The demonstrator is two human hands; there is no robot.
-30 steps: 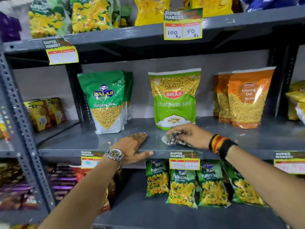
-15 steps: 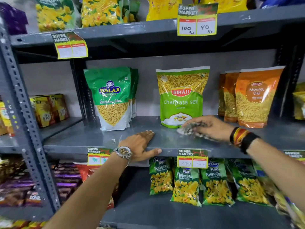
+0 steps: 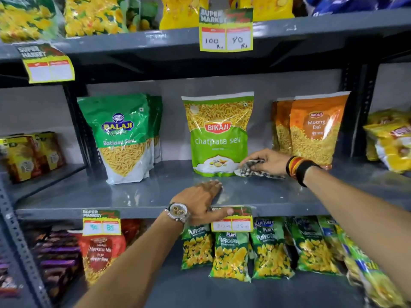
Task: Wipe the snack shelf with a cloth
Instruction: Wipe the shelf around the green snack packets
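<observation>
The grey metal snack shelf (image 3: 124,194) runs across the middle of the view. My right hand (image 3: 266,160) presses a crumpled patterned cloth (image 3: 253,170) onto the shelf, just right of the base of the green Bikaji chatpata sev bag (image 3: 219,134). My left hand (image 3: 203,200), with a watch on the wrist, lies flat on the shelf's front edge, its thumb hooked over the lip above a price tag (image 3: 231,220).
A green Balaji bag (image 3: 121,134) stands to the left, orange Moong Dal bags (image 3: 311,130) to the right. Yellow bags (image 3: 391,138) sit at far right. Puffcorn packs (image 3: 231,256) hang below; the upper shelf (image 3: 133,44) overhangs closely.
My right hand has slid the cloth to the right and back along the shelf, towards the chatpata sev bag's base. My left hand has stayed on the front edge.
</observation>
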